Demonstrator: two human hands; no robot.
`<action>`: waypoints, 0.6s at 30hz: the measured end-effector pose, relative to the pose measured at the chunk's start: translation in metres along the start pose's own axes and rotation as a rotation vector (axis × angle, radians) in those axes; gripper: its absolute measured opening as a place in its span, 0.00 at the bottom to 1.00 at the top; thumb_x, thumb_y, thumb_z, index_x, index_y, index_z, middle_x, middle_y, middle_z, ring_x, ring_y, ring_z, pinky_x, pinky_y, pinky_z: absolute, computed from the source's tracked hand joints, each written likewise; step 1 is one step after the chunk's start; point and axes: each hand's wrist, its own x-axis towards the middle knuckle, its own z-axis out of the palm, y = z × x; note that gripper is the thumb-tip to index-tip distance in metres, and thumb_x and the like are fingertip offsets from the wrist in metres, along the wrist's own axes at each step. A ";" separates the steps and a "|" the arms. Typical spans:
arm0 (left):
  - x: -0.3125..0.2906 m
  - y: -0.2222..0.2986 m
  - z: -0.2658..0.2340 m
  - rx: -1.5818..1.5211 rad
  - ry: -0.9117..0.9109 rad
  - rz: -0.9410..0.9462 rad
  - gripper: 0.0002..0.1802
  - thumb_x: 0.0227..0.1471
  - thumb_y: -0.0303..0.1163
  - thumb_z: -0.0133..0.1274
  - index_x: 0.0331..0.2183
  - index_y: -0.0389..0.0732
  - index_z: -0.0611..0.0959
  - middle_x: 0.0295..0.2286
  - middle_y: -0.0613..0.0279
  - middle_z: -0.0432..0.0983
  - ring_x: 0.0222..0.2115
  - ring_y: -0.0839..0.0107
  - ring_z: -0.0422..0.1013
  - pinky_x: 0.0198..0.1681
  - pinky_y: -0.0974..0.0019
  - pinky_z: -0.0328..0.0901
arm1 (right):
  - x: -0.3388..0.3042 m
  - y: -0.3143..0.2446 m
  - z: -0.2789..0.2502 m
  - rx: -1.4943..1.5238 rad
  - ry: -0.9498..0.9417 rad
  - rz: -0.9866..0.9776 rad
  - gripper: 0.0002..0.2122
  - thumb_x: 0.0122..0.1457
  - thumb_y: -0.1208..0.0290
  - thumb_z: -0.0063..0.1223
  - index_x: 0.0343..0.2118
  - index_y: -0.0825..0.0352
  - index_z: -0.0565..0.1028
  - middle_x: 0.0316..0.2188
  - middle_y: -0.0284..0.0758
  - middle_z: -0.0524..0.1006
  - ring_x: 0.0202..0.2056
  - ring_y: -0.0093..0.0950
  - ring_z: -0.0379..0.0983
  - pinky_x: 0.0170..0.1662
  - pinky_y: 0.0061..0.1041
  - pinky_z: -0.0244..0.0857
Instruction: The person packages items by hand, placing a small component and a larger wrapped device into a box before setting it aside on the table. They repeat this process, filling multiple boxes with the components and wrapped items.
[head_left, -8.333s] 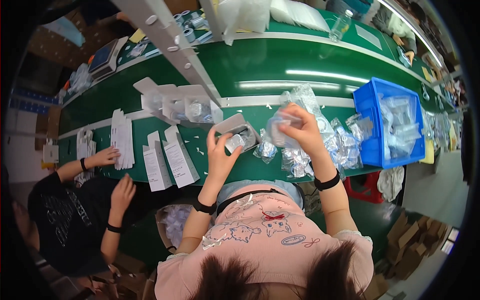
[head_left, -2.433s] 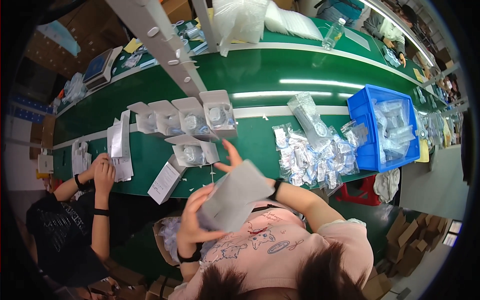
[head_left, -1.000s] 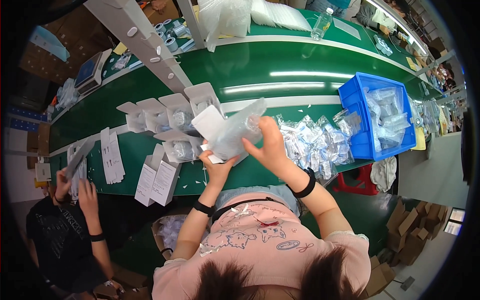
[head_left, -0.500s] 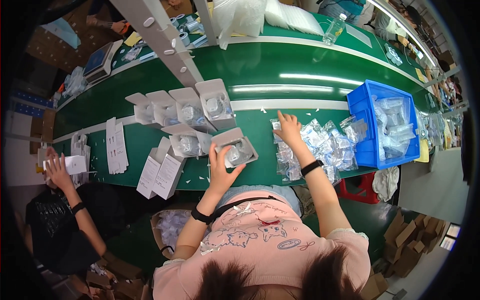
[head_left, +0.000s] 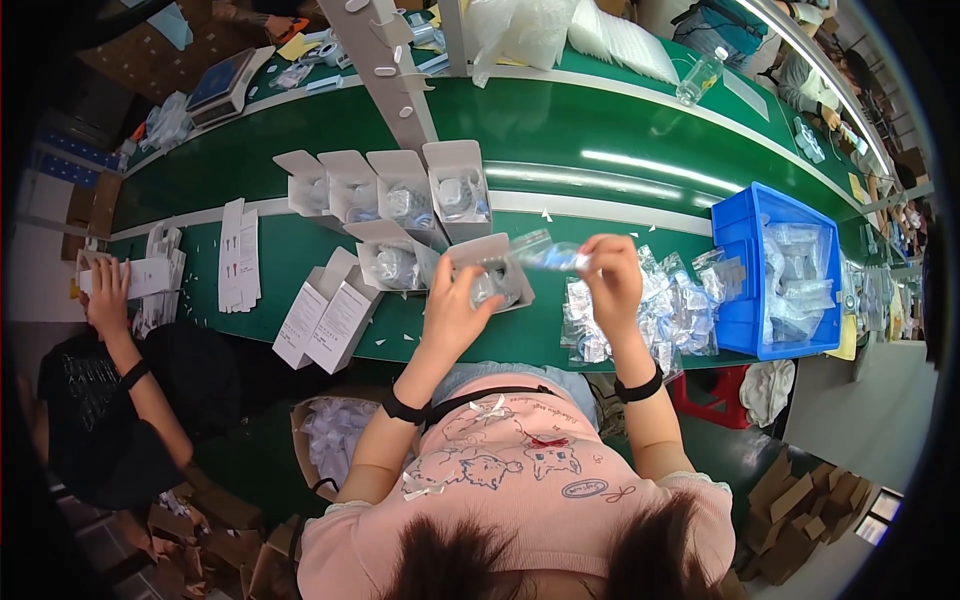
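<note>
My left hand (head_left: 455, 315) grips the near left side of a small white open-topped box (head_left: 478, 248) standing on the green table. Inside that box lies something grey and rounded in clear wrapping (head_left: 497, 282). Pinched in my right hand (head_left: 613, 280) is a small clear plastic bag (head_left: 545, 252) with blue and white contents I cannot make out. It is held level above the table, its far end beside the box's right rim. Beneath and beyond my right hand spreads a pile of similar clear bags (head_left: 660, 300).
More open white boxes with wrapped items (head_left: 405, 200) stand to the left, near two closed white boxes (head_left: 335, 315) and flat printed cartons (head_left: 238, 260). A blue bin (head_left: 735, 270) of clear bags sits at right. At far left, another person's hand (head_left: 105, 290) holds a white carton.
My right hand has lifted a clear bag from the pile and brought it toward the box. My left hand stays on the box. The whole view has shifted slightly.
</note>
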 end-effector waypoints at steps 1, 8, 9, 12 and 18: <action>0.000 -0.003 0.002 0.000 0.000 0.002 0.08 0.33 0.24 0.57 0.21 0.34 0.75 0.35 0.46 0.64 0.33 0.50 0.65 0.36 0.60 0.61 | 0.004 -0.012 0.002 0.000 0.001 -0.001 0.08 0.39 0.85 0.51 0.22 0.67 0.67 0.25 0.35 0.66 0.31 0.28 0.66 0.32 0.24 0.63; 0.008 -0.018 -0.001 -0.111 -0.055 -0.169 0.07 0.32 0.23 0.56 0.18 0.33 0.73 0.29 0.51 0.66 0.26 0.52 0.67 0.31 0.60 0.62 | 0.018 -0.030 0.020 -0.116 -0.734 -0.392 0.11 0.35 0.83 0.50 0.26 0.68 0.69 0.26 0.37 0.66 0.31 0.33 0.67 0.33 0.28 0.64; 0.007 -0.017 -0.002 -0.110 -0.052 -0.172 0.07 0.32 0.23 0.56 0.18 0.33 0.73 0.29 0.51 0.66 0.26 0.52 0.67 0.31 0.60 0.62 | 0.016 -0.024 0.025 -0.150 -0.699 -0.387 0.11 0.35 0.82 0.50 0.26 0.68 0.69 0.26 0.37 0.66 0.31 0.33 0.67 0.33 0.28 0.64; 0.002 -0.016 -0.005 -0.066 0.002 -0.074 0.07 0.33 0.22 0.55 0.21 0.33 0.74 0.22 0.58 0.67 0.24 0.61 0.68 0.26 0.66 0.61 | 0.009 -0.010 0.036 -0.198 -0.636 -0.385 0.10 0.36 0.81 0.50 0.26 0.69 0.69 0.27 0.38 0.67 0.30 0.35 0.67 0.33 0.29 0.64; -0.011 -0.017 0.003 -0.033 0.139 0.023 0.07 0.36 0.21 0.53 0.24 0.33 0.74 0.23 0.54 0.68 0.24 0.62 0.68 0.26 0.66 0.62 | 0.007 -0.014 0.034 -0.202 -0.605 -0.415 0.11 0.37 0.76 0.48 0.28 0.69 0.69 0.29 0.35 0.67 0.35 0.33 0.66 0.39 0.29 0.62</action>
